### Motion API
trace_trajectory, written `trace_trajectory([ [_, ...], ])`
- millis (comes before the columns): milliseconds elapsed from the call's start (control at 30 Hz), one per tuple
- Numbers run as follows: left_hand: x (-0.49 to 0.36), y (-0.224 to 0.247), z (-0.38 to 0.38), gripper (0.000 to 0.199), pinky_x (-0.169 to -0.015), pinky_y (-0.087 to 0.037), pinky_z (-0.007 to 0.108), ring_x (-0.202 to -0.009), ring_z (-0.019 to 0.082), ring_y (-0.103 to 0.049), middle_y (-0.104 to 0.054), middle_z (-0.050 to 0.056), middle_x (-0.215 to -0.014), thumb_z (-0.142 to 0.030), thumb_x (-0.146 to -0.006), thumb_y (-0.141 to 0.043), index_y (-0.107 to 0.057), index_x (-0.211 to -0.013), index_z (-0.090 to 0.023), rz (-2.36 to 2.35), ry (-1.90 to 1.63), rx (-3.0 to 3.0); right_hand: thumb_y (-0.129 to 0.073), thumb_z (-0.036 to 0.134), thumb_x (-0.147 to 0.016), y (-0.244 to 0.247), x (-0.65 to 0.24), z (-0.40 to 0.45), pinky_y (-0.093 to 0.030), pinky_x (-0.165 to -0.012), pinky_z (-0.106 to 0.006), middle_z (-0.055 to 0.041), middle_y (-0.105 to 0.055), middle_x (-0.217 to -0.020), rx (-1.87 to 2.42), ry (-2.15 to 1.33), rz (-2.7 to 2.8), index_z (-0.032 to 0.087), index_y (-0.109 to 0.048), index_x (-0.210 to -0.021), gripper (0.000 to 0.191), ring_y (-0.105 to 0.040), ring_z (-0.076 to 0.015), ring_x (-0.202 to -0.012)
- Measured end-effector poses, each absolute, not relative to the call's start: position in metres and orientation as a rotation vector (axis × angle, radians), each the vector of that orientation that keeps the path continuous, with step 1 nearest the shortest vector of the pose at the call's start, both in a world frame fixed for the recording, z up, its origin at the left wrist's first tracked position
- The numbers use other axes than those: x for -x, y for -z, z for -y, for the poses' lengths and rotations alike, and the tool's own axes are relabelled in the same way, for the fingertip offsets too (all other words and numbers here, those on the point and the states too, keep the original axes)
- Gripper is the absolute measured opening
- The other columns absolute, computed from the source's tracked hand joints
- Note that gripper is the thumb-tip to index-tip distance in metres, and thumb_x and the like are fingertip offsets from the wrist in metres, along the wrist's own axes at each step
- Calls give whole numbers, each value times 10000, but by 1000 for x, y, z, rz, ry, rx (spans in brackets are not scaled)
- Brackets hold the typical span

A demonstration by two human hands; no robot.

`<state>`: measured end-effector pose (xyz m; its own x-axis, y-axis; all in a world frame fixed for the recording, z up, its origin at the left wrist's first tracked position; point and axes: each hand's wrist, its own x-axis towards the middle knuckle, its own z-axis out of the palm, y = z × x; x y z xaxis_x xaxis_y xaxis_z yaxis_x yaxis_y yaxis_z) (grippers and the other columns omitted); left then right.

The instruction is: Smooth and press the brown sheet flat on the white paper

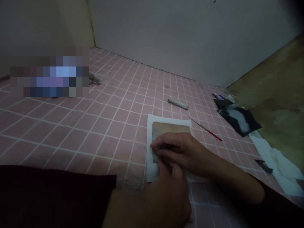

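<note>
A flat tan-grey rectangular piece (172, 127) lies on a white sheet (149, 172) on the pink checked surface. Over its lower left part my two hands meet. My right hand (182, 150) comes in from the right, its fingers curled and bent together above the piece. From below, my left hand (166, 193) reaches up, with thumb and finger pressed close beneath the right fingertips. Whatever is pinched between the fingers is too small and dark to make out.
Beyond the sheet lie a grey tube (178, 104) and a small ring (167, 85). A thin red-handled tool (209, 131) is to the right. Farther right are a black packet (239, 118), a dark curved piece (264, 166) and white paper (282, 167). Scissors (93, 79) lie left, beside a blurred area.
</note>
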<state>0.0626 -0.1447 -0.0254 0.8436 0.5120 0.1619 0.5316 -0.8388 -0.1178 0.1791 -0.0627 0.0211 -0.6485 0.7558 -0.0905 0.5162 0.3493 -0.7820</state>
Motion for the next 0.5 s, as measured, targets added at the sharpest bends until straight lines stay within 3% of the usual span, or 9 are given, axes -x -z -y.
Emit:
trace_trajectory([
  [133,-62,30,146,472,-658,-481,600,-944,429,-582,-672,203,-986,-573,-787,-515,-741,-939,-188,791,249,2823,-584,156,-823,-28,-185,58,-462,-648,-221,16,-651,-798,1274,-1110,2199,193,-660,-922,130,-589,-107,-718],
  [267,-59,25,141,414,-625,-480,572,-911,428,-600,-684,193,-945,-506,-808,-513,-737,-947,-186,688,221,2827,-580,187,-825,-32,-187,61,-429,-565,-208,20,-599,-728,1330,-1295,2055,188,-652,-922,121,-540,-96,-644],
  [500,-43,-15,124,455,-589,-460,395,-770,291,-635,-688,157,-904,-517,-855,-437,-695,-958,-156,492,7,2892,-624,231,-794,-13,-189,53,-403,-571,-211,11,-600,-749,1294,-1689,1692,185,-650,-914,131,-530,-88,-649],
])
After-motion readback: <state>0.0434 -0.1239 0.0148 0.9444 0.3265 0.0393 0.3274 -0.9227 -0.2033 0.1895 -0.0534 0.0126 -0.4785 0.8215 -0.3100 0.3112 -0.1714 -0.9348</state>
